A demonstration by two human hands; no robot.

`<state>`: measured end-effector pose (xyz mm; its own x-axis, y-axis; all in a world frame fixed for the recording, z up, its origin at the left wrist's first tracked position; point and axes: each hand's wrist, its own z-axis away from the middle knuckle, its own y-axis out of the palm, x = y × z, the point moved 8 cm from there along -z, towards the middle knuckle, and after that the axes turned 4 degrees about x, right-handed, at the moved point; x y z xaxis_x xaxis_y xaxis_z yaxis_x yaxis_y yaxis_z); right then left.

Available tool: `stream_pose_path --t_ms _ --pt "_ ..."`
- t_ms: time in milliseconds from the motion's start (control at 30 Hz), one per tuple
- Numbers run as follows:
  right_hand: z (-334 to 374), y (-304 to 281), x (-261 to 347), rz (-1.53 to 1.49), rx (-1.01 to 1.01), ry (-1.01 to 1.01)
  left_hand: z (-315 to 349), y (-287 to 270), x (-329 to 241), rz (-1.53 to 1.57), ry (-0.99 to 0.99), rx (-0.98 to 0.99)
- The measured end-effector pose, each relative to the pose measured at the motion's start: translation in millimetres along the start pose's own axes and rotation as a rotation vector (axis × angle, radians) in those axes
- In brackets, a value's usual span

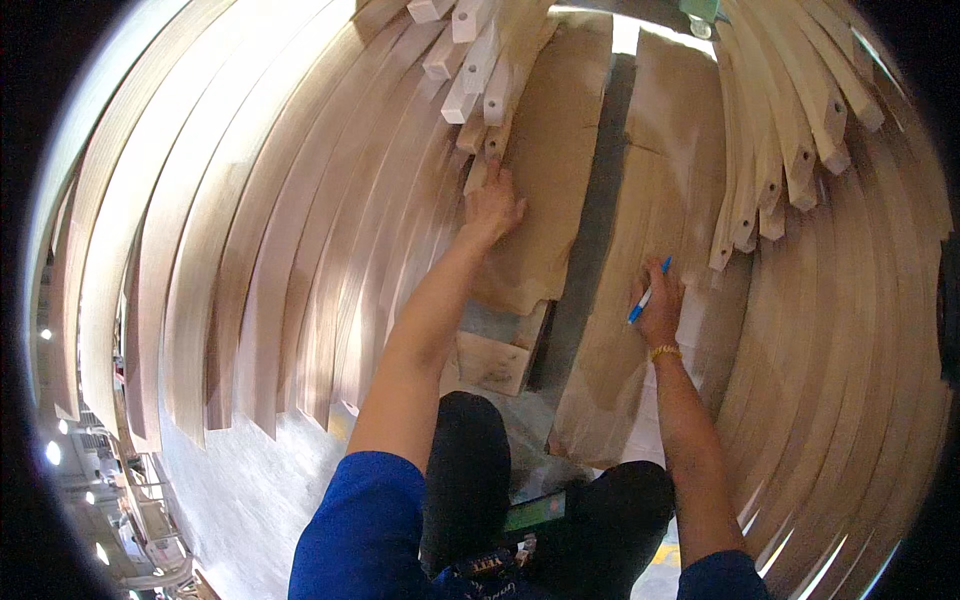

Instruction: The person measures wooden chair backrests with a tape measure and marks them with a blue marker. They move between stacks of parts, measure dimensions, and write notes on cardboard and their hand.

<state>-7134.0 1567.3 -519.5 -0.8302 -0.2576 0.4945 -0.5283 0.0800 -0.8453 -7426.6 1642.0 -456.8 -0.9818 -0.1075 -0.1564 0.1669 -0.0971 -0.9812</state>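
Head view: person stands between two racks of curved wooden slats, looking down. Left hand [492,205] reaches forward, fingers spread loosely, resting on the end of one curved slat [478,172] in the left stack [300,230], right where that slat meets the brown cardboard sheet [550,170]; whether it actually grips the slat or only presses on it, cannot tell. Right hand [658,308] is curled around a blue pen [648,292], tip pointing up and away, hand resting on the right cardboard sheet [640,200] near the lower ends of the right stack [790,180] of slats. A gold bracelet [665,351] sits on the right wrist. Slat ends in both stacks show drilled holes. Dark gap runs between the two cardboard sheets. A small wooden block [492,362] lies low between the arms. Blue sleeves and dark trousers at the bottom edge.
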Motion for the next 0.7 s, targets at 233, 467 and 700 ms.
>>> stream_pose_path --t_ms 233,467,700 --pt "-3 -8 4 -0.008 -0.102 -0.077 6 -41 21 0.174 -0.035 -0.508" --pt "-1 -3 -10 -0.053 -0.027 0.048 -12 -67 -1 0.142 0.165 -0.33" --pt "-2 -3 4 -0.04 -0.049 -0.033 -10 -64 1 0.255 0.237 -0.443"
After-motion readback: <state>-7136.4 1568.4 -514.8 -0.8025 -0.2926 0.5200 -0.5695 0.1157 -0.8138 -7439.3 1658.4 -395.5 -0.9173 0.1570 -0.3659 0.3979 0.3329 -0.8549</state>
